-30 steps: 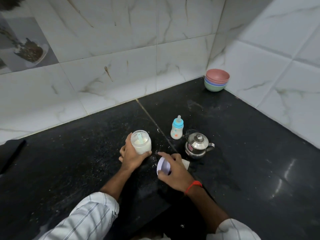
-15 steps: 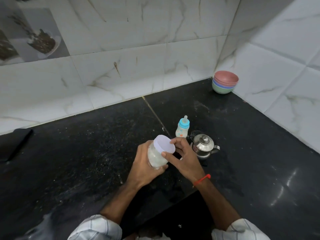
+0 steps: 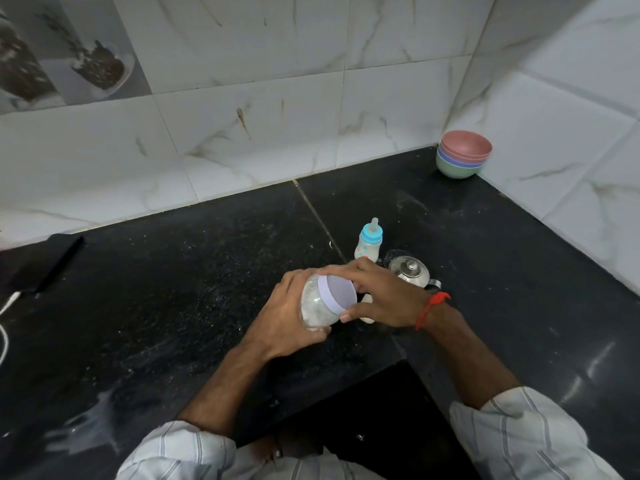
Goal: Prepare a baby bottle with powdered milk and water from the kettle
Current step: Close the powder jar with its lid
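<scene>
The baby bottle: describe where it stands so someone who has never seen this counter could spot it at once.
Look at the black counter that runs into the tiled corner, where a stack of coloured bowls sits. Nearer the person, just beyond the hands, a small steel kettle stands; the baby bottle is upright at its left. It alone has a blue collar and a clear teat.
</scene>
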Demonstrator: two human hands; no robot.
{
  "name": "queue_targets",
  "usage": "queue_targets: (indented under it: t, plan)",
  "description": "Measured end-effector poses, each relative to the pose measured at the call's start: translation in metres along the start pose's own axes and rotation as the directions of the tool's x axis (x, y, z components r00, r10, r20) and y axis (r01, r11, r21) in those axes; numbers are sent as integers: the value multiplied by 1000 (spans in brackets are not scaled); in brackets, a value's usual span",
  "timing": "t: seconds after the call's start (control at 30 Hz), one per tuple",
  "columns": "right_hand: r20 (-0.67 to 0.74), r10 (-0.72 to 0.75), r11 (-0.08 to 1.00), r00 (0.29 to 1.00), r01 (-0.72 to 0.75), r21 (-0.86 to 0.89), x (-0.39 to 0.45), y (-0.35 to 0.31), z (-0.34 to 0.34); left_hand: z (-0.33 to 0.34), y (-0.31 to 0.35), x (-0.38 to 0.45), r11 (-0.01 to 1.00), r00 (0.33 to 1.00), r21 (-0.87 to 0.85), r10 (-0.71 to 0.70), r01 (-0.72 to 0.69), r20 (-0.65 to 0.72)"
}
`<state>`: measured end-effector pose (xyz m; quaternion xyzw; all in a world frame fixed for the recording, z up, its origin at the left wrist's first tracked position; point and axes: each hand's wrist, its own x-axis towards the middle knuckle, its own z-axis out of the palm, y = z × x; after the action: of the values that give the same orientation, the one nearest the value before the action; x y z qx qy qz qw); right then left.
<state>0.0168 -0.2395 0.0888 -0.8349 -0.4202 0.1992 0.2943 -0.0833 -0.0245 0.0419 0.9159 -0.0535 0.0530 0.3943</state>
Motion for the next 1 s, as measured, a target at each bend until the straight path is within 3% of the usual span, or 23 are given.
queue_targets:
  t: [0.07, 0.13, 0.23, 0.3, 0.33, 0.4, 0.47, 0.5, 0.53, 0.6, 0.67, 0.73, 0.77, 0.83, 0.9, 1.0]
  plan:
    - [-60, 17, 1000, 998, -15, 26, -4, -6, -2, -1, 4, -1, 1000, 1000, -5, -6, 6, -5]
    - [-203, 160, 987, 966, -156, 35, -5, -16, 2, 0, 10, -3, 1000, 1000, 7, -1, 1, -18]
    - [-368, 367, 830, 854, -480, -284, -2, -20, 6, 0, 19, -2, 1000, 999, -2, 22, -23, -27]
    - [-459, 363, 785, 811, -532, -318, -9, -13, 1, -2, 24, 1, 999, 999, -47, -6, 4, -49]
    - [-520, 291, 837, 803, -477, -268, -14, -10, -3, -3, 25, 2, 999, 998, -49, -21, 18, -57]
    - [-551, 59, 974, 833, -169, -151, -23, -3, -9, -6, 26, 3, 999, 997, -32, -46, 44, -64]
    - [-303, -56, 998, 951, 55, -11, -25, -4, -15, -6, 26, 2, 998, 997, -4, -55, 55, -57]
    - [-189, -62, 998, 980, 62, -7, -25, -4, -14, -5, 26, 0, 999, 998, 6, -52, 52, -46]
    - [-165, -15, 997, 986, 3, -74, -26, -7, -12, -4, 26, -1, 999, 998, 10, -49, 49, -34]
    - [-275, 131, 919, 953, -221, -326, -25, -14, -7, -2, 27, -3, 998, 997, 0, -61, 61, -36]
    - [-414, 122, 805, 902, -334, -491, -26, -14, -1, -2, 26, -3, 996, 994, -33, -80, 78, -68]
    - [-522, -14, 878, 853, -238, -414, -28, -11, -1, -4, 28, -2, 996, 994, -47, -83, 79, -78]
    - [-504, -58, 925, 862, -143, -352, -30, -10, -4, -6, 30, -2, 996, 995, -45, -80, 77, -66]
    - [-327, -91, 974, 941, 15, -227, -30, -10, -8, -6, 33, -2, 997, 998, -42, -63, 62, -13]
    - [-258, -189, 941, 947, 100, -324, -25, -9, -2, -4, 38, -5, 997, 998, -67, -42, 45, 45]
    - [-397, -341, 862, 852, 114, -494, -21, -14, 13, 1, 43, -9, 992, 996, -113, -57, 64, 70]
